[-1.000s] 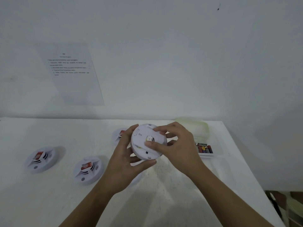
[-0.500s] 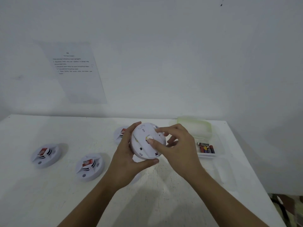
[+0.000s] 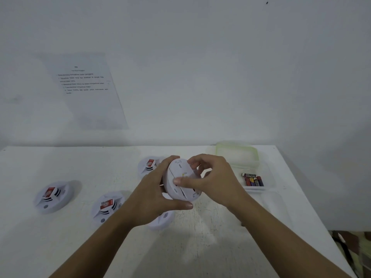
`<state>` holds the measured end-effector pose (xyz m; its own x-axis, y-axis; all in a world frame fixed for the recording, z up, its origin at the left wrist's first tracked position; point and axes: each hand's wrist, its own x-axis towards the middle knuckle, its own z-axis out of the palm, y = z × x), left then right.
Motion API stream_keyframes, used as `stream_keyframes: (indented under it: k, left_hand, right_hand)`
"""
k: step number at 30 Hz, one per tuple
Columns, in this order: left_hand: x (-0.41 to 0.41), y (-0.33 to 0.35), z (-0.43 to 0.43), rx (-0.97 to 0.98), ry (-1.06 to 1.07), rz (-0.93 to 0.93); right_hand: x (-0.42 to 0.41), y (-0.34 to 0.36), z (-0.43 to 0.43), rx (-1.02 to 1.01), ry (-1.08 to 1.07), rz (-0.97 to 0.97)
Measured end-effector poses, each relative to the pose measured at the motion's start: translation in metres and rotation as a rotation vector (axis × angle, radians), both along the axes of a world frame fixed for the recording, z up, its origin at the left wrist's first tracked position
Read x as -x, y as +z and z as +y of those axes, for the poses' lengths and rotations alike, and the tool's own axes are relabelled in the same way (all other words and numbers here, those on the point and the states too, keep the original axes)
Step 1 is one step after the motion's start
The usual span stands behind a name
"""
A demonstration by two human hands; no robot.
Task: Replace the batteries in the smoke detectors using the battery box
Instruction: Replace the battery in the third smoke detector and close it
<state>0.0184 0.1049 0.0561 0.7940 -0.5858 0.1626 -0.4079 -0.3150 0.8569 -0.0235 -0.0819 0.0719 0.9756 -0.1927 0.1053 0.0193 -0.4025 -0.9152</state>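
I hold a round white smoke detector (image 3: pixel 180 179) above the table, its back turned toward me. My left hand (image 3: pixel 154 195) grips its left rim, thumb under the lower edge. My right hand (image 3: pixel 212 181) holds the right side, the thumb pressing on the back near a small yellow mark. A clear battery box (image 3: pixel 268 178) lies to the right with several batteries (image 3: pixel 253 179) inside. Three more detectors with red labels lie on the table: one far left (image 3: pixel 53 196), one in the middle (image 3: pixel 106 207), one behind my hands (image 3: pixel 149 165).
Another white detector (image 3: pixel 162 219) sits partly hidden under my left hand. The box's pale green lid (image 3: pixel 235 152) lies behind the box near the wall. A printed sheet (image 3: pixel 84 89) hangs on the wall. The table's right edge (image 3: pixel 313 207) runs just past the box.
The detector has turned in my hands, its back now more edge-on. My right thumb has slid lower on the back, covering the spot where a small opening showed before.
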Motion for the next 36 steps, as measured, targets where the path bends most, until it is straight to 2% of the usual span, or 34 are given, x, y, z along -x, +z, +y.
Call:
stream_keyframes:
  k: [4, 19, 23, 27, 33, 36]
  left_hand:
    - [0.000, 0.001, 0.000, -0.007, -0.011, -0.029]
    - [0.004, -0.005, 0.005, 0.039, 0.005, -0.018]
    - [0.003, -0.006, 0.007, 0.045, 0.001, -0.018]
    - [0.004, -0.013, 0.010, 0.057, 0.034, -0.002]
    - [0.006, -0.021, 0.015, 0.078, 0.040, 0.065]
    - [0.005, -0.023, 0.021, 0.059, 0.043, 0.062]
  right_hand:
    - [-0.001, -0.003, 0.000, -0.065, 0.042, -0.012]
    - [0.004, 0.000, 0.007, 0.166, 0.007, -0.158]
    - [0.005, 0.000, 0.006, 0.081, 0.027, -0.164]
    - [0.004, 0.004, 0.002, -0.058, 0.094, -0.067]
    - [0.002, -0.008, 0.007, 0.053, 0.031, -0.105]
    - [-0.002, -0.018, 0.000, -0.004, -0.059, -0.114]
